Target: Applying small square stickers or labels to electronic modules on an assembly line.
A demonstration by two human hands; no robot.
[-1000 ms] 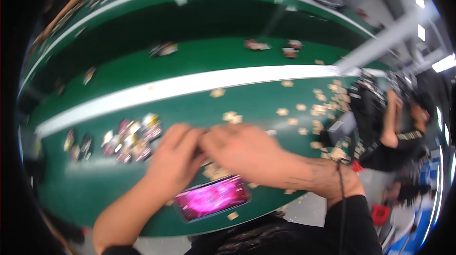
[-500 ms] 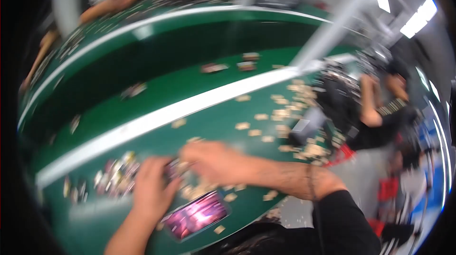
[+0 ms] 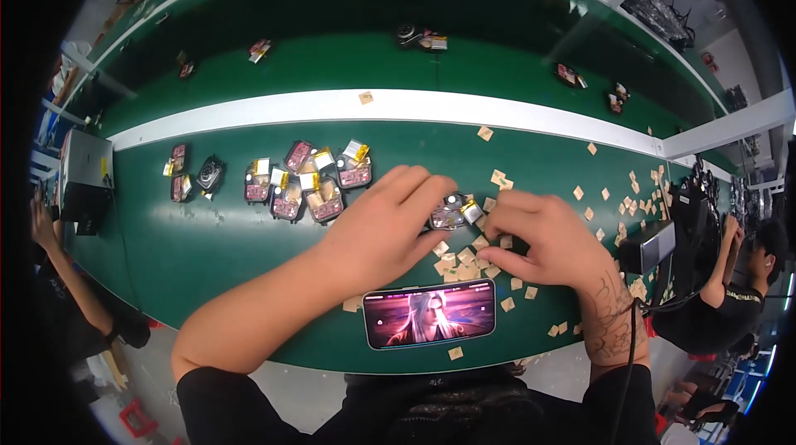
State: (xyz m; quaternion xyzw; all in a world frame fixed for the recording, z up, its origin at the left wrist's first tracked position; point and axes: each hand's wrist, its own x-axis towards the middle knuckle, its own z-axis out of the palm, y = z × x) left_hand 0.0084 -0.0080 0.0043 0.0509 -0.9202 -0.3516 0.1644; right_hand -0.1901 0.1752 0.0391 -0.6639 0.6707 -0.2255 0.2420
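A green table (image 3: 182,258) spans the middle; a white rail (image 3: 414,105) crosses at twelve o'clock, grey floor (image 3: 303,395) at seven, light strips (image 3: 769,359) at four.

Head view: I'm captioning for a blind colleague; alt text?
A bare left hand holds a small black electronic unit at a green table, the right hand beside it; square tan pieces and a lit rectangular phone lie nearby.
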